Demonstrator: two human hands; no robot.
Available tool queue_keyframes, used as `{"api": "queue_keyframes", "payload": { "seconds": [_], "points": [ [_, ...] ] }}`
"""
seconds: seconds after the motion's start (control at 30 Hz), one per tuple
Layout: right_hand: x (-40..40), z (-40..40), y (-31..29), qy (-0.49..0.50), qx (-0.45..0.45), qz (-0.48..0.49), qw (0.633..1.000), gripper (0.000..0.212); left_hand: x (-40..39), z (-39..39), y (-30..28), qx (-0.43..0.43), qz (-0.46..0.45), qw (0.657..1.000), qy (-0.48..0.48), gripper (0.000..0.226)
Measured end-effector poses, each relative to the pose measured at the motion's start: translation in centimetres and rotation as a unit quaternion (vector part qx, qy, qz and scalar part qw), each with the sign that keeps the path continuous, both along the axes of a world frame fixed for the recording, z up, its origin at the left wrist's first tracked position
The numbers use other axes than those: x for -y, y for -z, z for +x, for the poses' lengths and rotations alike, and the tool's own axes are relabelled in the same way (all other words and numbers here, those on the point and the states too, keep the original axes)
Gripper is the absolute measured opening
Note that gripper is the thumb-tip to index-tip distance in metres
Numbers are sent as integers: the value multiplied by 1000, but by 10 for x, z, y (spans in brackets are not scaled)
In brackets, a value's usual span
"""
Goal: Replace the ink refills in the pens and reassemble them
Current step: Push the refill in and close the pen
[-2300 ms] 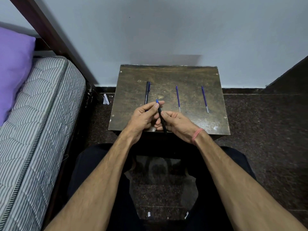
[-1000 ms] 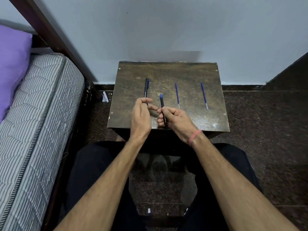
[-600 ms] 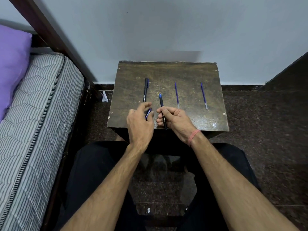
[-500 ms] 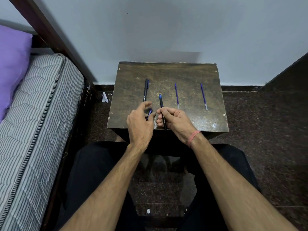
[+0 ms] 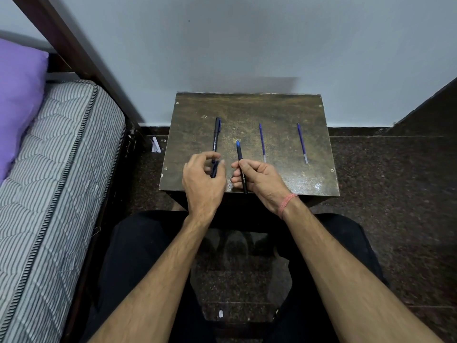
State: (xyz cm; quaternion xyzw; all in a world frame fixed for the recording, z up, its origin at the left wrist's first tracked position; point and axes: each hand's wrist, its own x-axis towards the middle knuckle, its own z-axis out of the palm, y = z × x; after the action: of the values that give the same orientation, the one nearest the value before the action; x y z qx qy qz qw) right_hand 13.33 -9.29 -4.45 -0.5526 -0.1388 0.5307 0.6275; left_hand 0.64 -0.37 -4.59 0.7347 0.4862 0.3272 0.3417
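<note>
Pens and refills were spread over a small dark wooden table [image 5: 247,107] that stood against the wall. One capped black pen [image 5: 215,137] lay near the table's left edge, its length running from the far side toward the near side, its lower end reaching the fingers of the left hand [image 5: 201,180]. That hand hovered over the near-left part of the table with fingers curled inward, pinching a short dark blue piece, seemingly a pen cap [image 5: 214,169], between thumb and fingertips. The right hand [image 5: 259,178] sat just beside it over the near edge, closed around a black pen barrel [image 5: 241,167] between thumb and forefinger. The barrel pointed away from the person, its blue end [image 5: 238,144] raised over the middle of the table and its lower end reaching past the near edge. The two hands were close together but apart.

Two thin blue refills lay on the right half of the table, roughly parallel to the pens: one refill [image 5: 262,142] right of the table's centre, the other refill [image 5: 302,143] nearer the right edge. A pink band [image 5: 286,203] circled the right wrist.
</note>
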Motion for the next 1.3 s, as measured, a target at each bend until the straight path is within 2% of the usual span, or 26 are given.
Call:
{"api": "queue_keyframes", "payload": {
  "seconds": [0.13,0.3,0.4,0.47,0.5,0.63,0.8,0.93,1.03,1.17,1.3],
  "points": [
    [1,0,-3,-2,-8,4,1000,31,-6,9,-8,18,-10,1000,6,16],
    [0,0,-4,-3,-16,5,1000,36,-23,29,-21,42,-172,975,136,22],
    [1,1,-3,-1,-21,10,1000,33,-29,36,-21,72,-248,954,151,22],
    [1,2,-2,3,-25,12,1000,35,-31,36,-20,111,-289,940,141,10],
    [1,2,-2,4,-25,11,1000,37,-33,35,-19,118,-290,940,134,7],
    [2,2,-2,5,-29,10,1000,39,-35,35,-14,82,-232,962,116,26],
    [2,2,0,3,-25,11,1000,34,-32,38,-11,100,-305,935,153,33],
    [0,1,0,13,-26,5,1000,32,-33,39,-8,112,-291,945,104,21],
    [1,2,-1,12,-30,6,999,28,-31,40,-7,113,-290,948,74,25],
    [2,2,-1,12,-31,12,999,35,-30,38,-11,96,-268,954,89,26],
    [2,1,-1,8,-25,17,1000,35,-34,35,-12,142,-273,944,119,12]
  ]
}}
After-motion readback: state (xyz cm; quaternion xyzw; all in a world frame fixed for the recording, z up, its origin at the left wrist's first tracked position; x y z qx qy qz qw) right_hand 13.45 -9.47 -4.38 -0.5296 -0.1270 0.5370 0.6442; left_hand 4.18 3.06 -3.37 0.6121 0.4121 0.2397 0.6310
